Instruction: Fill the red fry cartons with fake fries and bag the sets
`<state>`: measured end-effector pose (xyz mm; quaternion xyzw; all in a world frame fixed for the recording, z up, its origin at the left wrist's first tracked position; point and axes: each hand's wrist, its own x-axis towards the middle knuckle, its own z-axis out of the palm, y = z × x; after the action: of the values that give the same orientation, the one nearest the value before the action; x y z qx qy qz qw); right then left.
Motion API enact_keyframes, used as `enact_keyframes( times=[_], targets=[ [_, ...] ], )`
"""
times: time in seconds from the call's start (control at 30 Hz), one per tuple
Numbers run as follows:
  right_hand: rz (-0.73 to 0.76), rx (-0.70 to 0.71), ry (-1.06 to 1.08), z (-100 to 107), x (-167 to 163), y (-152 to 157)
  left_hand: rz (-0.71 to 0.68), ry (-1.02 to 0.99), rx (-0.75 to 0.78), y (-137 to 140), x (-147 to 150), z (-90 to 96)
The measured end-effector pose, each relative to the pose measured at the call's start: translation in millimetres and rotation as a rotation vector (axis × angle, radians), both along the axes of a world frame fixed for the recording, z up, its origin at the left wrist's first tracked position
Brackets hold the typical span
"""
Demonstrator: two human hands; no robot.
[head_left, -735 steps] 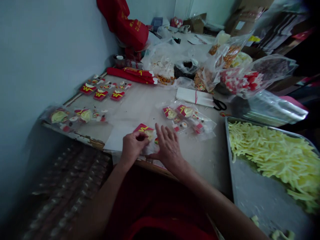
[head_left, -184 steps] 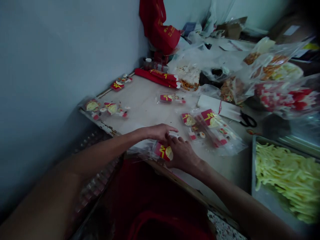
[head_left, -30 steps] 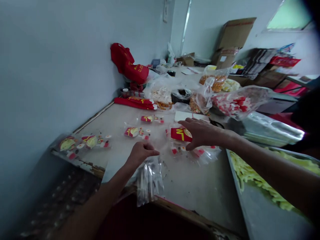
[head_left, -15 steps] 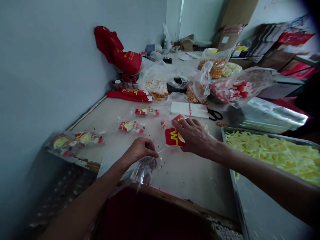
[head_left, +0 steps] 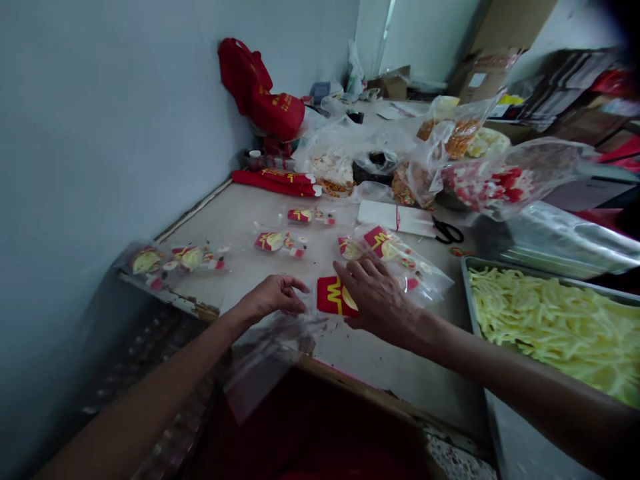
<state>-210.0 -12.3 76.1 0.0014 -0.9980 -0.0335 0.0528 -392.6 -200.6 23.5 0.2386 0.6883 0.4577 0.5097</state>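
Note:
My left hand [head_left: 264, 300] pinches the mouth of a clear plastic bag [head_left: 267, 363], which hangs down over the table's front edge. My right hand [head_left: 381, 303] grips a small red fries packet [head_left: 329, 295] with a yellow zigzag and a pale yellow part, partly hidden under the fingers. The packet's left end is at the bag's mouth, close to my left fingertips; how far it is inside I cannot tell. Just beyond my right hand lies a filled clear bag [head_left: 425, 277] with another red packet [head_left: 381, 241] and small coloured pieces.
Several filled bags [head_left: 273, 241] lie to the left on the table [head_left: 400, 363]. A metal tray [head_left: 477, 327] of pale yellow strips [head_left: 555, 320] stands at right. Black scissors [head_left: 449, 231], a white pad [head_left: 380, 215] and large bags of coloured pieces [head_left: 500, 183] are farther back.
My right hand has brought the red packet down and left to the bag's mouth, uncovering the filled bag behind. My left hand keeps the clear bag. The view has shifted left.

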Motion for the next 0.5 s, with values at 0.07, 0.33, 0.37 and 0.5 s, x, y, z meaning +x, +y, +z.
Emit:
enact_keyframes(
  times=[0.07, 0.33, 0.37, 0.5],
  targets=[
    [-0.007, -0.005, 0.004, 2.6, -5.7, -9.4, 0.005, -0.074, -0.004, -8.5, 1.9, -8.8],
    [0.081, -0.116, -0.153, -14.6, -0.6, -29.3, 0.025, -0.047, 0.019, -34.8, -9.1, -19.8],
    [0.096, -0.129, -0.161, -18.6, 2.6, -30.3, 0.022, -0.040, 0.014, -37.0, -10.3, -18.7],
    [0.182, -0.168, -0.185, -26.8, 8.2, -32.6, -0.037, -0.005, -0.032, -39.4, -10.9, -15.8]
  ],
)
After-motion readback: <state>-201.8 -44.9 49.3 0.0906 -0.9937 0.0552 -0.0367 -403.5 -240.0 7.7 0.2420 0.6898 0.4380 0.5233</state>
